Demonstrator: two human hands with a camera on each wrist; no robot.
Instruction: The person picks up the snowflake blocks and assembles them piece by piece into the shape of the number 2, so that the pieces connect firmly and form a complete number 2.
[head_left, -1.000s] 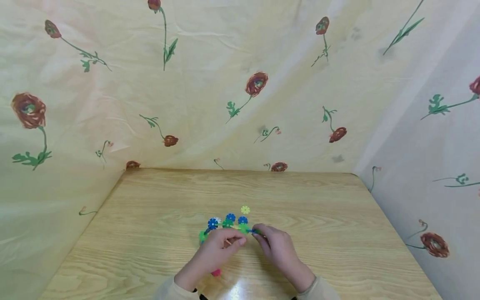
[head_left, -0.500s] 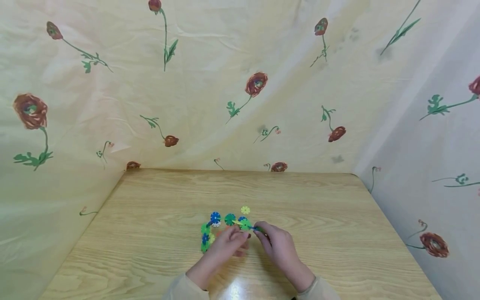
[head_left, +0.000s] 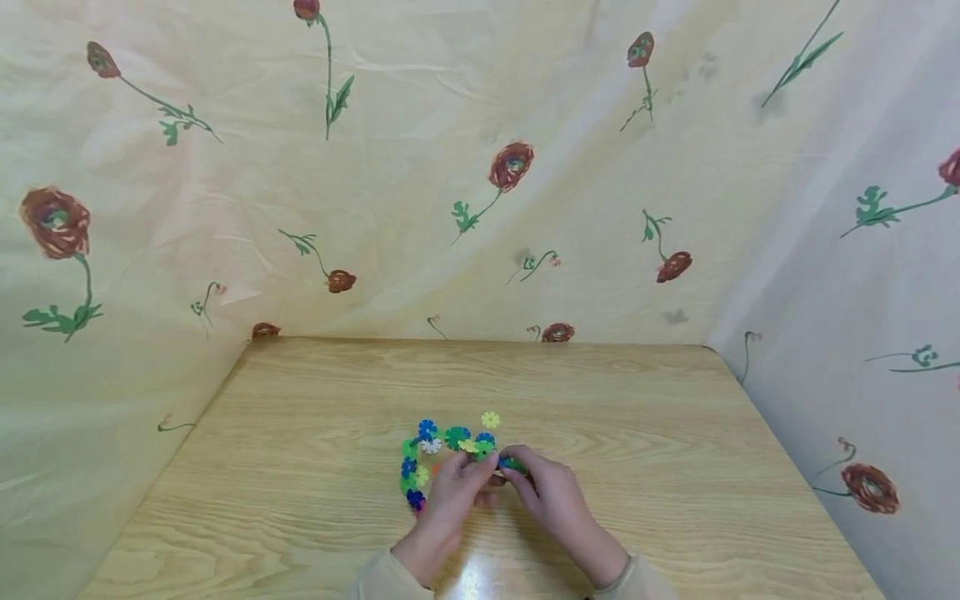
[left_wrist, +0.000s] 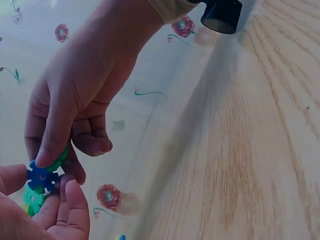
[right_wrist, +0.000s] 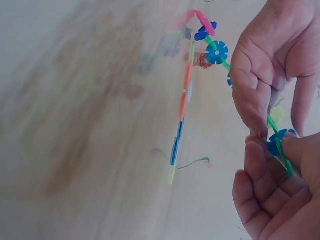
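Note:
A chain of slotted plastic snowflake discs (head_left: 408,467) in green, blue and yellow curves from the left round to my hands. My left hand (head_left: 456,487) pinches the chain at a light green disc (head_left: 483,450), thumb on top. Close on its right, my right hand (head_left: 551,492) pinches the end of the chain between thumb and fingers. That end has a blue disc (left_wrist: 42,176) with a green disc (left_wrist: 62,156) behind it, partly covered by the right thumb. In the right wrist view, a green disc (right_wrist: 286,162) stands edge-on in the blue disc, under my right thumb.
Beyond my hands a pale yellow disc (head_left: 490,419) lies on the wooden table (head_left: 675,433). A white disc (head_left: 431,446) and an orange disc (right_wrist: 188,75) lie within the chain's curve. Flower-printed cloth (head_left: 420,167) stands around the table.
My left hand has shifted right, its thumb now over the light green disc. The chain's left part has swung away from me, showing more discs. My right hand has barely moved.

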